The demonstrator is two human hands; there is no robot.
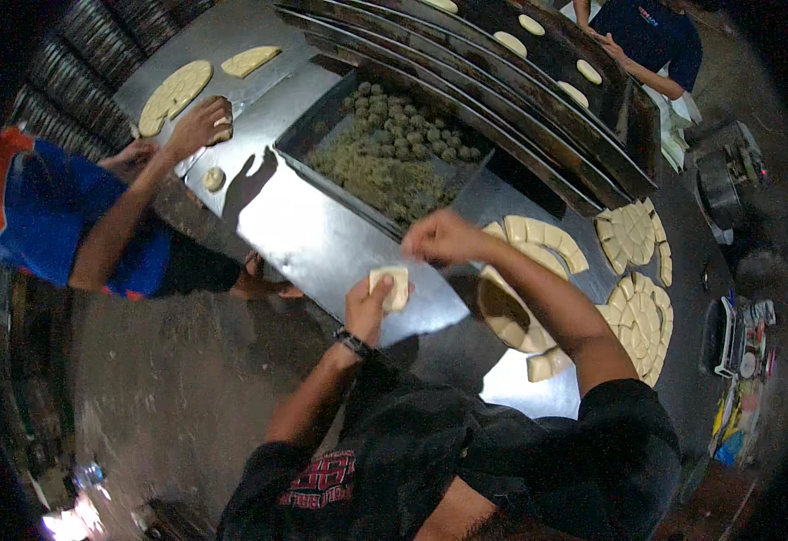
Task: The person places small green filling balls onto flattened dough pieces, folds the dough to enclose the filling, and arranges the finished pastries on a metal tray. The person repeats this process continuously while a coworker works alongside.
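A flat, squarish piece of pale dough (395,297) lies across the fingers of my left hand (365,308), pinned by the thumb above the steel tabletop (299,237). My right hand (443,238), blurred by motion, hovers with curled fingers at the near edge of a metal tray (335,211). Whether it holds anything is hidden. Inside that tray sit many rolled balls of filling (401,128) and a loose crumbly heap of filling (380,177). Under and beside my right forearm are cut dough strips (546,242) and a dough piece (548,365).
Rounds of cut dough (637,324) lie at the right. Stacked baking trays (475,88) rise at the back, with oval dough pieces (510,44) on top. A co-worker's hand (201,128) works at the left near a dough ball (214,179). Another person (658,40) stands behind the trays.
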